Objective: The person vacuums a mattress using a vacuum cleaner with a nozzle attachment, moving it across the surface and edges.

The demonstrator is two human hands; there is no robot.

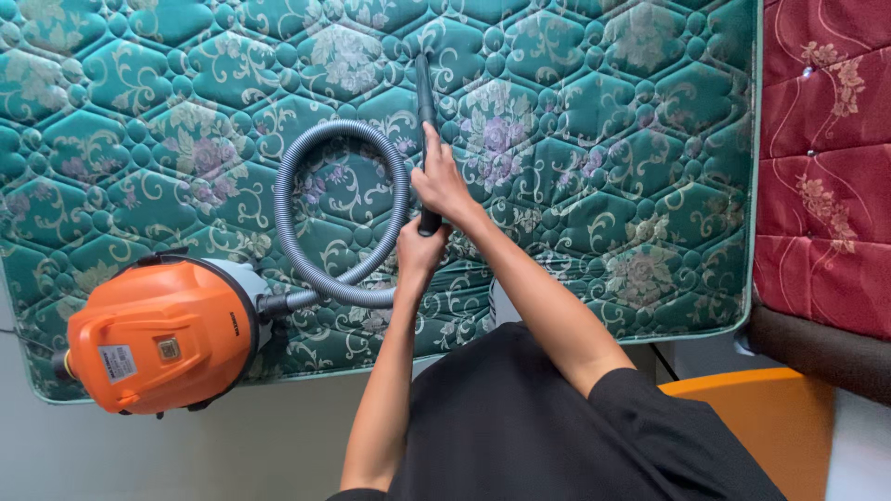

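Note:
An orange vacuum cleaner [158,334] sits at the lower left, partly on the green quilted mattress [603,139]. Its grey ribbed hose [288,204] loops across the mattress to a black nozzle tube [425,93] that points away from me. My right hand [438,181] grips the tube higher up, and my left hand [419,252] holds it just below, where the hose joins. Both arms reach forward from my black shirt.
A red quilted mattress [821,158] lies along the right side, with a dark brown edge beneath it. An orange surface [761,417] shows at the lower right. Grey floor [186,455] runs along the mattress's near edge.

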